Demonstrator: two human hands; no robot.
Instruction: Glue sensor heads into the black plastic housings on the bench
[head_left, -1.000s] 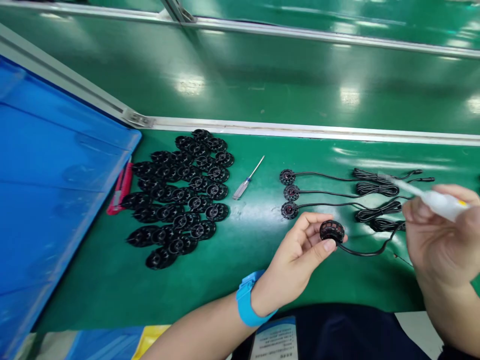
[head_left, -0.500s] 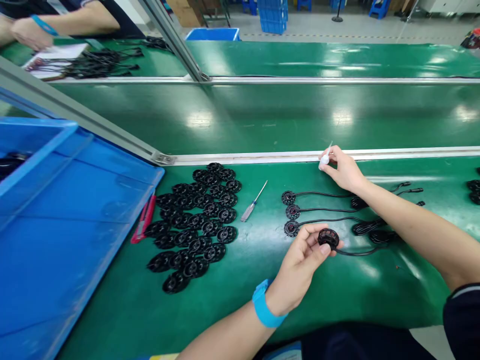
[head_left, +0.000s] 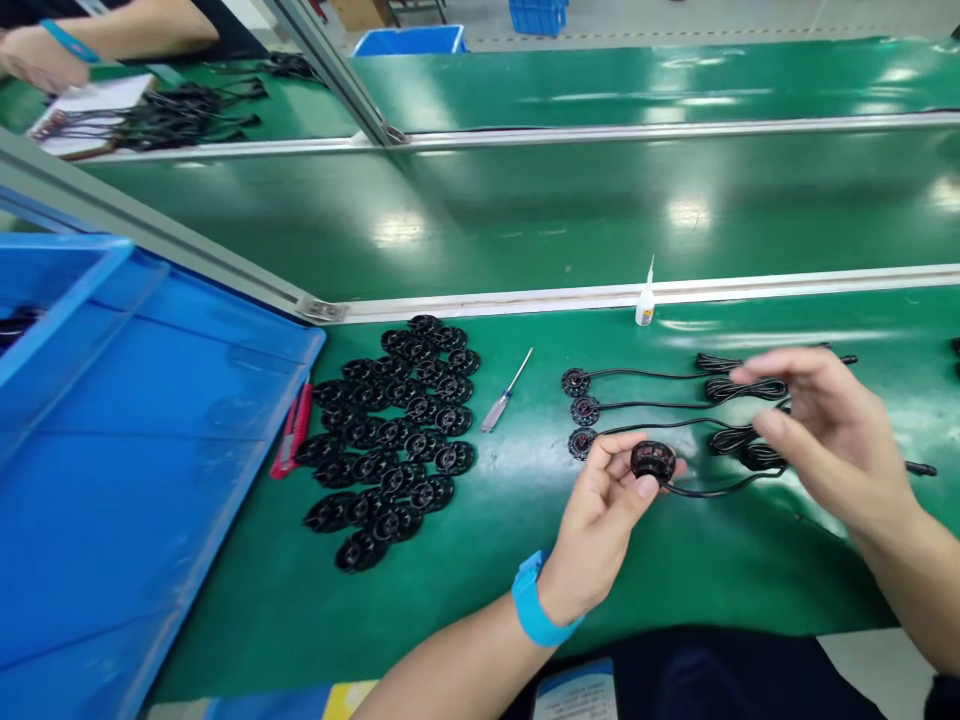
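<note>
My left hand grips a round black plastic part between thumb and fingers, a black cable trailing from it to the right. My right hand is in the air above the coiled cables, thumb and fingers apart, holding nothing. Upright by the white rail is a small white bottle with a thin nozzle. Several round black parts with cables, one of them a black disc, lie in rows beyond my left hand.
Many loose black round parts cover the mat at left. A screwdriver and a red-handled tool lie near them. A large blue bin stands far left. Across the rail, a co-worker's hand is beside a cable pile.
My right hand has let go of the white bottle, which now stands by the rail, and has moved right and toward me, opening. My left hand still holds the round part.
</note>
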